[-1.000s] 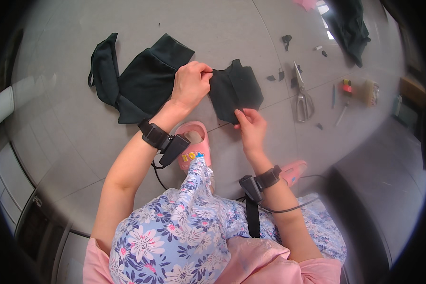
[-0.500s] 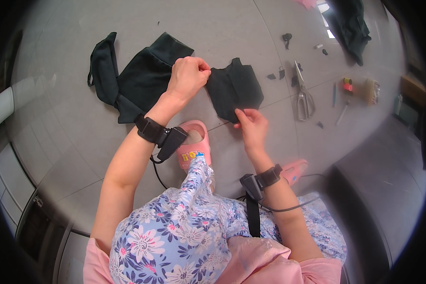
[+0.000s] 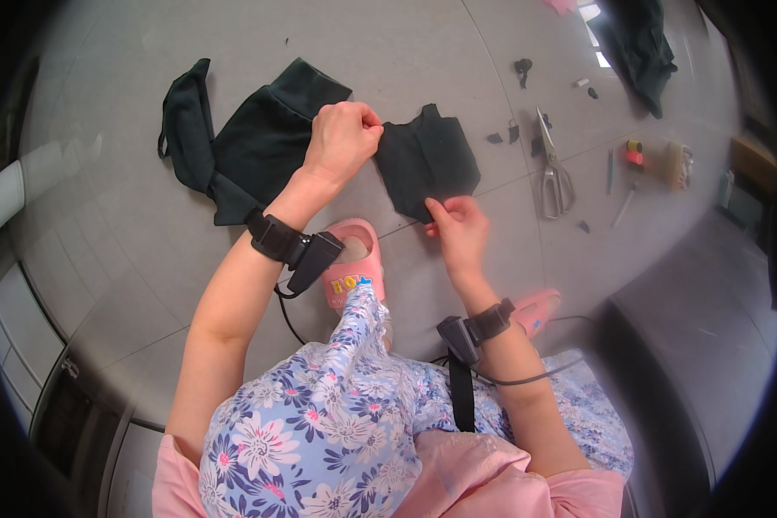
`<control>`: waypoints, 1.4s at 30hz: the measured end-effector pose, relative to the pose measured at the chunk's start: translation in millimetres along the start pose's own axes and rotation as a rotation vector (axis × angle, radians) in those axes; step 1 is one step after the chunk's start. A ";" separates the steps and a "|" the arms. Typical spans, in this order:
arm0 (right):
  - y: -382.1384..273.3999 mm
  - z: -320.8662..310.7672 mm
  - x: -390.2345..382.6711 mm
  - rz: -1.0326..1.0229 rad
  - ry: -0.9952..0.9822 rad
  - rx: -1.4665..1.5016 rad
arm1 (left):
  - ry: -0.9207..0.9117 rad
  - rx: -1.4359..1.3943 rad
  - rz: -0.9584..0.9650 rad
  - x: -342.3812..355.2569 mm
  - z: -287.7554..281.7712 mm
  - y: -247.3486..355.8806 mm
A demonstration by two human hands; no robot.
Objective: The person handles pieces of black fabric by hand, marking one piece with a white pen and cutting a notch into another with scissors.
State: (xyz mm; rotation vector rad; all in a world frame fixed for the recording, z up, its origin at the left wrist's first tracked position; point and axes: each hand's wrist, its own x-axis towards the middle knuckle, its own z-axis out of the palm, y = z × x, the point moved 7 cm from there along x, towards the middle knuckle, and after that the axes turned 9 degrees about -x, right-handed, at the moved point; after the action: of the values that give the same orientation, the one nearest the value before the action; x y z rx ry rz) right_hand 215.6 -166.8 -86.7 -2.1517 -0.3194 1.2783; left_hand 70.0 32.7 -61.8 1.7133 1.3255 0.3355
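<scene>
A small piece of dark green fabric point(image 3: 429, 162) with cut edges is held up between my two hands. My left hand point(image 3: 341, 142) pinches it at its upper left corner. Its lower edge is caught between the thumb and fingers of my right hand point(image 3: 459, 226). Behind and left of my left hand, a larger dark garment point(image 3: 268, 138) with a wide band at its top lies on the floor, partly hidden by that hand. A narrower dark strip point(image 3: 188, 129) lies against its left side.
Scissors point(image 3: 556, 177) lie on the tiled floor to the right, among dark scraps point(image 3: 514, 133). Beyond them are thread spools point(image 3: 634, 153), a slim blue tool point(image 3: 611, 171) and a small box point(image 3: 678, 166). More dark cloth point(image 3: 643, 56) lies far right. My pink slipper point(image 3: 352, 263) is below.
Almost nothing differs. Both hands keep their pinch on the fabric piece, which has shifted very slightly to the left.
</scene>
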 end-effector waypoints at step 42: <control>-21.5 -16.1 -2.4 -0.453 0.256 -0.459 | -0.009 -0.055 0.010 -2.6 -1.3 -0.3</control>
State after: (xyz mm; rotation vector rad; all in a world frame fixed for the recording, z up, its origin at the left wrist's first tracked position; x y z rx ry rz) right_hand 230.2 -157.2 -66.2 -2.3887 -1.0035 0.7097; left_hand 67.9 31.1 -60.6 1.6741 1.2899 0.3663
